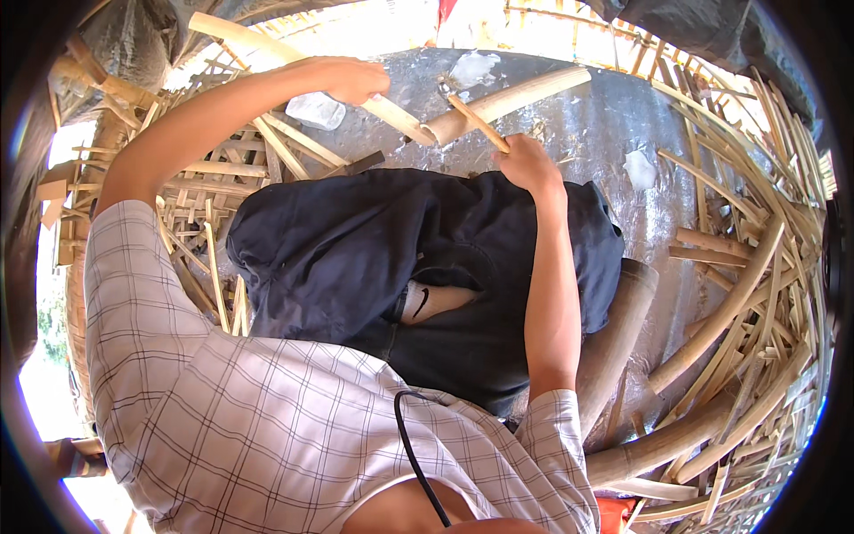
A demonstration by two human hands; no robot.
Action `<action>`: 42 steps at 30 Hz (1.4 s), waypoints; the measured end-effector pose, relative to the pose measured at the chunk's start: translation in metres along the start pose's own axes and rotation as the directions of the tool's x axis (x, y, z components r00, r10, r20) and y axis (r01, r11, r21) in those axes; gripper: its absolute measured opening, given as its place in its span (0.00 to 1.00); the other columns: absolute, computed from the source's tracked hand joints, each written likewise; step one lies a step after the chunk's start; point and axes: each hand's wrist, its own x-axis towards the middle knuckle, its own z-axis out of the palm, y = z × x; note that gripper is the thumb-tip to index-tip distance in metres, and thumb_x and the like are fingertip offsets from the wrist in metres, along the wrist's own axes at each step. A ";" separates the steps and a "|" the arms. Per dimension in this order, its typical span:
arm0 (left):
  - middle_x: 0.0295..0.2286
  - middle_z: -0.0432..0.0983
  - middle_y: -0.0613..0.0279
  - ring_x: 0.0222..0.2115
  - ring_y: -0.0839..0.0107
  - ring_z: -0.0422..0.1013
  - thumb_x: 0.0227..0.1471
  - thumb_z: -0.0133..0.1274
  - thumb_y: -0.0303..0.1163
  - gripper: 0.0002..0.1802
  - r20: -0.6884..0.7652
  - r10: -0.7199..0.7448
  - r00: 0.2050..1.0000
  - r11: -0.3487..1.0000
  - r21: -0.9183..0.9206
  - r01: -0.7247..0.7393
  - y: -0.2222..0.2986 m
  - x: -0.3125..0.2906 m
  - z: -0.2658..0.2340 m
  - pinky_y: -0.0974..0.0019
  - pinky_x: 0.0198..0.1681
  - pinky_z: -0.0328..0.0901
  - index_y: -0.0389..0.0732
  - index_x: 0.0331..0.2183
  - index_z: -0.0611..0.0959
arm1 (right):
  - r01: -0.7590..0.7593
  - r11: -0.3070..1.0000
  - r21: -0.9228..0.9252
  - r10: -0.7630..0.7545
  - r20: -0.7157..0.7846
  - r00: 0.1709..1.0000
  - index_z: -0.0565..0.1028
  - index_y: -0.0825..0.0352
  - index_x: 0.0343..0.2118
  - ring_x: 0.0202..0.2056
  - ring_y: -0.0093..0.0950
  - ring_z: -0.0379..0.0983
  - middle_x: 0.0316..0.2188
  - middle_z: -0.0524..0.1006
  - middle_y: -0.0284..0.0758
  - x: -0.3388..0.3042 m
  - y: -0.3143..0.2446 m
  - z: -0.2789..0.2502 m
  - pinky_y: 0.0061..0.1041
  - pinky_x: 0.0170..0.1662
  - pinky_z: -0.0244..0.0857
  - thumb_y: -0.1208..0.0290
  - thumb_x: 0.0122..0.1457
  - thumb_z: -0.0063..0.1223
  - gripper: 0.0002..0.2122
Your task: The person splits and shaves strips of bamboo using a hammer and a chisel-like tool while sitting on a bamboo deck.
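Note:
My left hand (356, 80) is closed around a long pale bamboo strip (398, 117), which runs out past the fist to both sides. The strip's near end meets the end of a split bamboo piece (534, 94) lying on the dark sheet (614, 116); whether they touch I cannot tell. In my right hand (531, 164) is a wooden-handled tool (479, 123), its fingers wrapped round the lower handle. The tool slants up and left across the split bamboo. Its small head is too washed out to name.
White-grey lumps (316, 110) lie on the sheet. A dark flat piece (365, 164) is by my left knee. Bamboo strips (738, 311) pile up along the right, with a thick bamboo pole (623, 338) beside my right leg. A woven bamboo surface (209, 196) is at left.

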 end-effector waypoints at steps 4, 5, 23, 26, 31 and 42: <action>0.28 0.79 0.51 0.25 0.63 0.77 0.59 0.47 0.27 0.11 0.130 -0.011 0.991 0.982 -0.185 0.035 -0.014 0.021 0.013 0.56 0.28 0.70 0.30 0.38 0.80 | -0.022 1.000 0.004 0.022 0.009 1.000 0.80 0.74 0.38 0.44 0.53 0.77 0.37 0.80 0.56 -0.004 -0.003 0.003 0.47 0.49 0.69 0.61 0.58 0.58 0.17; 0.27 0.80 0.51 0.25 0.63 0.77 0.60 0.47 0.28 0.12 0.175 -0.051 0.983 0.960 -0.262 0.096 -0.014 0.023 0.011 0.57 0.28 0.70 0.30 0.38 0.81 | -0.017 1.000 0.001 0.017 0.005 1.000 0.80 0.74 0.38 0.44 0.53 0.77 0.37 0.80 0.56 -0.003 -0.002 0.004 0.47 0.49 0.69 0.61 0.58 0.58 0.17; 0.26 0.78 0.45 0.26 0.57 0.80 0.63 0.52 0.32 0.10 0.388 0.096 0.917 -0.050 -0.918 0.394 -0.070 -0.020 0.034 0.55 0.28 0.75 0.32 0.39 0.75 | -0.068 0.770 0.634 0.054 0.041 0.998 0.74 0.73 0.29 0.15 0.26 0.67 0.17 0.71 0.35 -0.006 -0.018 -0.012 0.31 0.19 0.60 0.65 0.62 0.56 0.14; 0.26 0.78 0.49 0.23 0.64 0.77 0.60 0.58 0.36 0.17 0.283 -0.064 0.957 -0.053 -0.959 0.280 -0.061 -0.031 0.021 0.62 0.25 0.72 0.36 0.44 0.75 | -0.077 0.504 0.860 0.044 0.063 0.997 0.69 0.67 0.26 0.13 0.16 0.54 0.15 0.62 0.24 -0.007 -0.026 -0.014 0.23 0.15 0.47 0.70 0.65 0.55 0.11; 0.25 0.78 0.59 0.21 0.74 0.72 0.54 0.65 0.40 0.21 -0.117 -0.384 0.916 0.305 -0.952 0.006 0.012 -0.059 -0.024 0.68 0.23 0.67 0.33 0.42 0.80 | -0.064 0.208 0.976 -0.010 0.068 0.998 0.64 0.62 0.27 0.14 0.11 0.50 0.16 0.58 0.20 -0.012 -0.030 -0.031 0.20 0.15 0.40 0.71 0.66 0.52 0.12; 0.22 0.72 0.69 0.17 0.83 0.64 0.54 0.63 0.30 0.11 -0.628 -0.669 0.397 0.549 -0.778 -0.305 0.068 -0.096 -0.063 0.73 0.16 0.59 0.33 0.36 0.82 | 0.175 0.046 0.983 0.023 -0.177 0.984 0.61 0.60 0.22 0.12 0.12 0.48 0.13 0.55 0.20 -0.020 -0.031 -0.048 0.19 0.14 0.39 0.73 0.66 0.51 0.16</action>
